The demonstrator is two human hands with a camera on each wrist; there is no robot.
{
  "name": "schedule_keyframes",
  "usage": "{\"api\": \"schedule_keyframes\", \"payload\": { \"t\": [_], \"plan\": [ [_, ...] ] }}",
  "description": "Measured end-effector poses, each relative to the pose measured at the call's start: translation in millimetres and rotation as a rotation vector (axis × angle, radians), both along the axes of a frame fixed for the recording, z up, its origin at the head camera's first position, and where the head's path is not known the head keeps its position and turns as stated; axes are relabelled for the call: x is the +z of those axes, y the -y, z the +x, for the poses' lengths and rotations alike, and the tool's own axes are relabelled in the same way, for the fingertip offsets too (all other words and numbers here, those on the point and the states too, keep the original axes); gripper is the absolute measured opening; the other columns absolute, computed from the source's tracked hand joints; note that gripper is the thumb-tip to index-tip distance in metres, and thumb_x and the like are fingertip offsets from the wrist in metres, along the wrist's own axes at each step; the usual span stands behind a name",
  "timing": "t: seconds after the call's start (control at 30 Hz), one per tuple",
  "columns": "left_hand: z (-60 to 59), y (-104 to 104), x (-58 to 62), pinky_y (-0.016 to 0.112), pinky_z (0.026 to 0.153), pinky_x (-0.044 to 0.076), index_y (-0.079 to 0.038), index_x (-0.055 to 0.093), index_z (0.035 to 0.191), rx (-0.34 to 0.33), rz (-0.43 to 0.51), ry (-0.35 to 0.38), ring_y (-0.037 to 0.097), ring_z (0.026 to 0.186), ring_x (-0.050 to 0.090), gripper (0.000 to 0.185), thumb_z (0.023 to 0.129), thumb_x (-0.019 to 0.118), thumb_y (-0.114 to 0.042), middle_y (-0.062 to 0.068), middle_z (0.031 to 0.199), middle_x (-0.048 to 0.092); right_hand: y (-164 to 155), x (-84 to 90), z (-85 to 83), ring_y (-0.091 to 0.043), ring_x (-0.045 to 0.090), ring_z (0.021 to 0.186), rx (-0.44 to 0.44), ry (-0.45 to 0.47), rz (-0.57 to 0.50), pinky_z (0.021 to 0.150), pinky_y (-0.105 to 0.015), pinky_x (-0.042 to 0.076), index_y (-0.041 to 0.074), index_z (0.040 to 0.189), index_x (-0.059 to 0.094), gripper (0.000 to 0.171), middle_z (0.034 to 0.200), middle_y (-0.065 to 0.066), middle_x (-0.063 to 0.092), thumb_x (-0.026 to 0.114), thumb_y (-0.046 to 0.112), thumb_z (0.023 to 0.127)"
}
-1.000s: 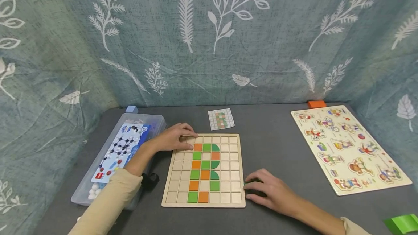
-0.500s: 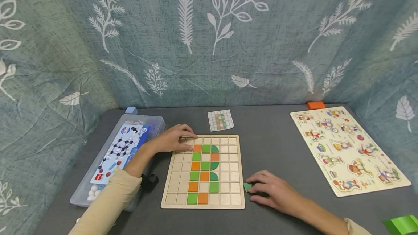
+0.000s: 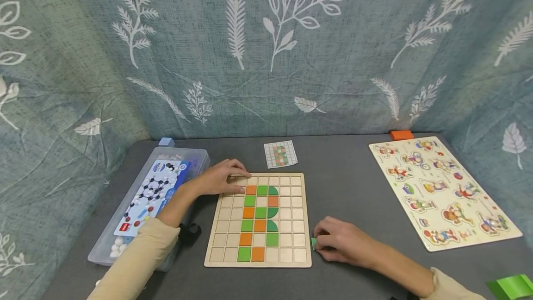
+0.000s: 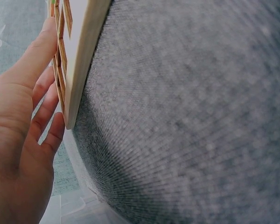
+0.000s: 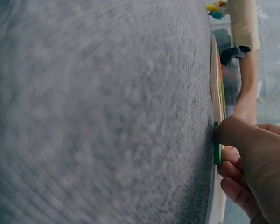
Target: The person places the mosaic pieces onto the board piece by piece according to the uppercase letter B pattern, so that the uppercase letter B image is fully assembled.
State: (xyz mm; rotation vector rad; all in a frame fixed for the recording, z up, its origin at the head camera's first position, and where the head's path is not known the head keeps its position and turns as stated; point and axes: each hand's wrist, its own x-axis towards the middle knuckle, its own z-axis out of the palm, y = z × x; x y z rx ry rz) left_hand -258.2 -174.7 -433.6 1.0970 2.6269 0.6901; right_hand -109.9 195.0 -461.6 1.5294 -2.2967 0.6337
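Pinching a small green tile [image 3: 313, 243], the right hand [image 3: 339, 242] is resting on the grey table [image 3: 350, 184] just outside the wooden grid board [image 3: 297, 219], at the board's 4 o'clock corner. The right wrist view is showing the green tile [image 5: 217, 147] held on edge between thumb and fingers [image 5: 240, 135], close against the board's side. The left hand [image 3: 220, 177] is lying flat with straight, relaxed fingers on the board's 10 o'clock corner; the left wrist view is showing those fingers [image 4: 42, 56] touching the board's face at its edge [image 4: 84, 60]. Orange and green tiles [image 3: 260, 219] are occupying the middle columns of the grid. A small pattern card [image 3: 281, 154] is lying at the board's 12 o'clock. A clear plastic box [image 3: 143, 203] with a printed sheet is sitting at 9 o'clock, touching the left forearm. A picture puzzle board [image 3: 443, 193] is lying at 3 o'clock, well apart from both hands.
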Motion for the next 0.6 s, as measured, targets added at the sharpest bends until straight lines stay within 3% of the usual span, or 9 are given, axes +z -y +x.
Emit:
{"api": "schedule_keyframes", "payload": {
  "t": [0.2, 0.33, 0.5, 0.6],
  "plan": [
    [1.4, 0.4, -0.6, 0.033, 0.082, 0.039, -0.018, 0.068, 0.123, -0.004, 0.003, 0.006, 0.016, 0.101, 0.049, 0.041, 0.086, 0.073, -0.037, 0.004, 0.122, 0.059, 4.3, -2.0, -0.1, -0.002, 0.048, 0.082, -0.006, -0.104, 0.037, 0.069, -0.013, 0.044, 0.024, 0.080, 0.065, 0.015, 0.090, 0.009, 0.056, 0.075, 0.013, 0.079],
    [1.9, 0.3, -1.3, 0.034, 0.082, 0.039, -0.018, 0.068, 0.123, -0.005, 0.004, 0.005, 0.016, 0.101, 0.049, 0.041, 0.086, 0.073, -0.036, 0.004, 0.122, 0.059, 6.1, -2.3, -0.3, -0.002, 0.047, 0.080, 0.016, -0.136, 0.039, 0.067, -0.013, 0.043, 0.023, 0.079, 0.063, 0.012, 0.088, 0.009, 0.055, 0.066, 0.014, 0.087],
    [1.2, -0.2, -1.6, 0.033, 0.082, 0.039, -0.017, 0.068, 0.123, -0.006, 0.008, -0.001, 0.016, 0.100, 0.049, 0.041, 0.086, 0.074, -0.035, 0.004, 0.122, 0.059, 4.3, 0.0, -1.6, -0.001, 0.047, 0.079, 0.013, -0.152, 0.030, 0.067, -0.012, 0.043, 0.022, 0.078, 0.063, 0.024, 0.086, 0.010, 0.056, 0.050, 0.019, 0.098],
    [0.3, -0.8, -1.4, 0.033, 0.081, 0.039, -0.018, 0.069, 0.122, -0.006, 0.007, -0.010, 0.016, 0.100, 0.048, 0.041, 0.086, 0.074, -0.035, 0.003, 0.122, 0.059, 3.4, 1.9, -2.6, -0.001, 0.048, 0.077, 0.010, -0.145, 0.046, 0.066, -0.012, 0.044, 0.022, 0.078, 0.062, 0.020, 0.085, 0.011, 0.057, 0.057, 0.014, 0.095]
  ]
}}
